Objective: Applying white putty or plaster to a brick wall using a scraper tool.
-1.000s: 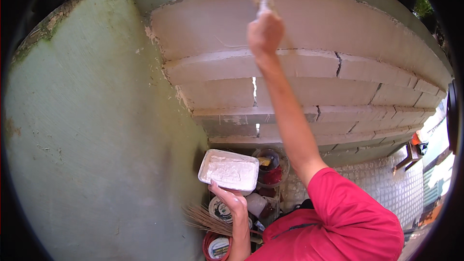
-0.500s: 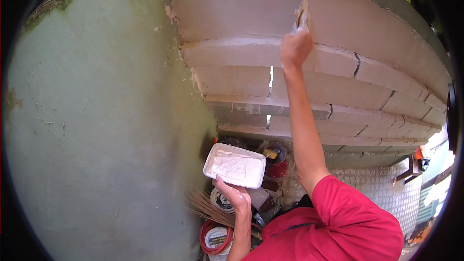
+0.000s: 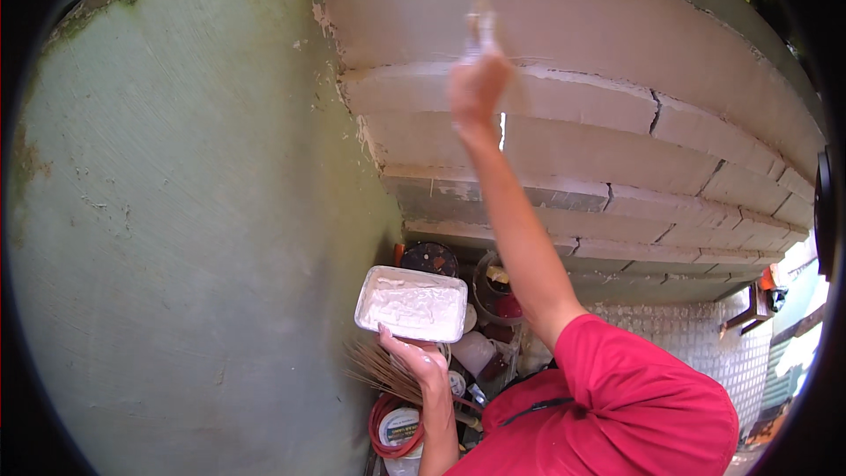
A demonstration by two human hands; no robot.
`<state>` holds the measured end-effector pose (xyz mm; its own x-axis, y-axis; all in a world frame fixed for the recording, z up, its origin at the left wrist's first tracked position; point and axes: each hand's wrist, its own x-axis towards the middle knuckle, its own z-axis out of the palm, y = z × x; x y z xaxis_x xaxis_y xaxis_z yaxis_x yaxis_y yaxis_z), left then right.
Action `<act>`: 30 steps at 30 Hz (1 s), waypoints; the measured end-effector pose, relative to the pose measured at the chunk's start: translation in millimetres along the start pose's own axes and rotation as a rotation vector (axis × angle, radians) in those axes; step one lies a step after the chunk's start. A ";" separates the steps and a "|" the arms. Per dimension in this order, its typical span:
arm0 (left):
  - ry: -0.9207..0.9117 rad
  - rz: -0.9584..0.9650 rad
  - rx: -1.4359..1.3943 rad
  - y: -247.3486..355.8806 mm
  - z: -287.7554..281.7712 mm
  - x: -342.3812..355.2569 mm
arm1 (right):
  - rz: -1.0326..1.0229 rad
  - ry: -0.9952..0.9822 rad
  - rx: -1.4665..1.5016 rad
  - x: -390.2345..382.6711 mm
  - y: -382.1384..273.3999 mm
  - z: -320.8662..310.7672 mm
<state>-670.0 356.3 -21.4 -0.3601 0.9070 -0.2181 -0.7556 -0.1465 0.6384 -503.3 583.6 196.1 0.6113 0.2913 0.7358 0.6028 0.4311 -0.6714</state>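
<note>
My left hand [image 3: 421, 363] supports a white rectangular tub [image 3: 425, 338] from below and its near side, thumb up against the rim. White putty [image 3: 412, 303] is spread inside it. My right arm reaches up and forward. At its end my right hand [image 3: 478, 85] is closed round a putty knife [image 3: 481, 28], smeared by motion and streaked with white. The knife is at the upper pinkish-beige panel [image 3: 634, 22] of a stepped surface; contact cannot be made out. Dark cracks [image 3: 655, 112] cross the lower ledges.
A green wall [image 3: 185, 211] rises on my left. Below the tub are a bundle of thin sticks [image 3: 381, 372], a coiled red hose [image 3: 377, 427], a dark round container [image 3: 430, 258] and a bucket [image 3: 480, 286] with things in it. A wooden stool [image 3: 752, 308] stands right on patterned flooring [image 3: 670, 326].
My right hand has swept left along the upper panel with the putty knife. The tub in my left hand has shifted slightly left, and the view has moved a little.
</note>
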 end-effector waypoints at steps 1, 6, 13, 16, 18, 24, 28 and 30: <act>0.001 -0.014 0.005 -1.5 0.6 -2.0 | -0.036 0.072 -0.033 8.7 13.3 -18.5; -0.006 -0.023 0.015 -12.0 -1.2 5.7 | 0.086 -0.092 -0.221 6.6 28.4 -13.0; -0.007 -0.050 0.002 -15.5 10.7 -2.7 | -0.109 0.023 -0.165 -19.8 29.0 93.4; -0.003 -0.039 0.026 -16.4 13.0 -6.9 | -0.080 -0.110 -0.017 -32.0 16.7 107.1; -0.005 -0.021 0.027 -13.9 10.5 -9.9 | -0.044 -0.214 0.069 -35.9 6.7 103.5; 0.015 0.045 0.034 -10.3 -0.4 -16.1 | -0.006 0.053 0.231 9.4 2.3 24.3; 0.029 0.038 0.009 -11.6 -10.8 -12.2 | 0.084 0.015 0.108 23.4 -1.6 45.5; 0.023 0.026 0.007 -13.3 -3.0 -15.6 | -0.144 0.193 -0.124 20.8 9.2 89.0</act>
<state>-655.9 342.9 -28.7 -0.3925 0.8935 -0.2184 -0.7420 -0.1672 0.6492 -530.7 669.6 213.1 0.5937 0.0609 0.8024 0.7419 0.3448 -0.5751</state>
